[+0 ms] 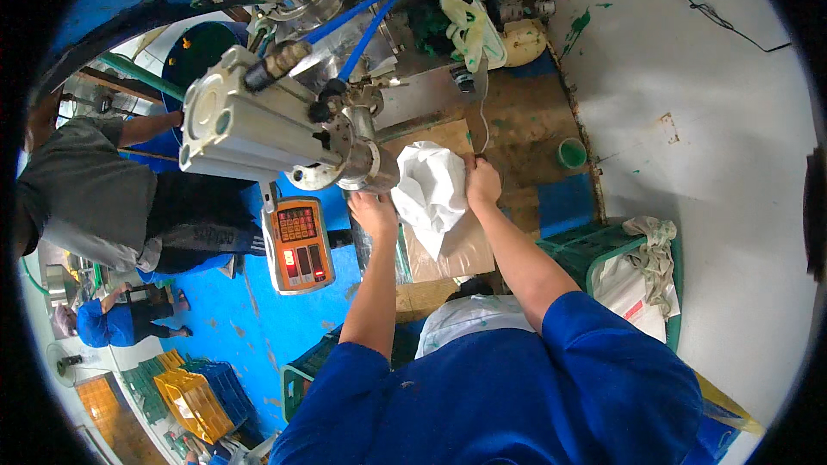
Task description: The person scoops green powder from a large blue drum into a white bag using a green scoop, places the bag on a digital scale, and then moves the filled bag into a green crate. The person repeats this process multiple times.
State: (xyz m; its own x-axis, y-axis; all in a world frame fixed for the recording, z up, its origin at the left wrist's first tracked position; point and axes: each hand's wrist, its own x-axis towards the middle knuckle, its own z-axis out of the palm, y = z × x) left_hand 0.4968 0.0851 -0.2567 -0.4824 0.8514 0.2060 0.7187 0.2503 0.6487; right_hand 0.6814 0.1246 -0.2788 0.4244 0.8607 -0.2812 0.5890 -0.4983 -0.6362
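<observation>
A crumpled white bag (429, 188) sits in front of me on a brown board (444, 254) with clear plastic over part of it. The metal outlet (369, 168) of a machine comes down close to its left side. My right hand (482, 183) is closed at the bag's right edge, fingers curled and partly hidden. Just under the outlet, to the left of the bag, is my left hand (375, 213); its fingertips are hidden by the metal, so its hold cannot be made out. A silver cylinder (250, 120) with blue hoses extends left from the outlet.
An orange scale display (298, 245) stands left of my left arm. A green crate (594, 245) with rags is at my right. A small green cup (571, 153) rests beyond it. One person (95, 189) stands at left, another (116, 323) farther off, near stacked yellow crates (194, 396).
</observation>
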